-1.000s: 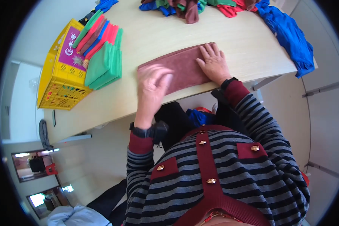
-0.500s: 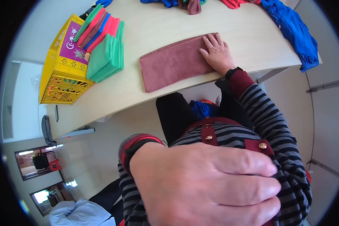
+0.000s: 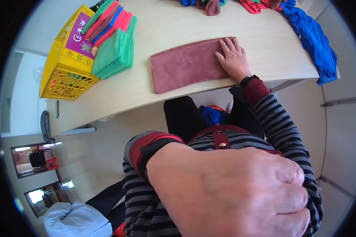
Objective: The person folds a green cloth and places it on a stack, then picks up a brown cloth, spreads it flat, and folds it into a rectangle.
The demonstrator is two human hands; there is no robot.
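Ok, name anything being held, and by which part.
The right hand rests on the folded brown cloth, gripping nothing; for the left hand, it cannot be told.

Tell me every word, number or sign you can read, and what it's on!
White writing on the purple label of the yellow crate, above a pineapple picture; I won't copy it out.
No other writing is readable; the folded maroon cloth shows none.
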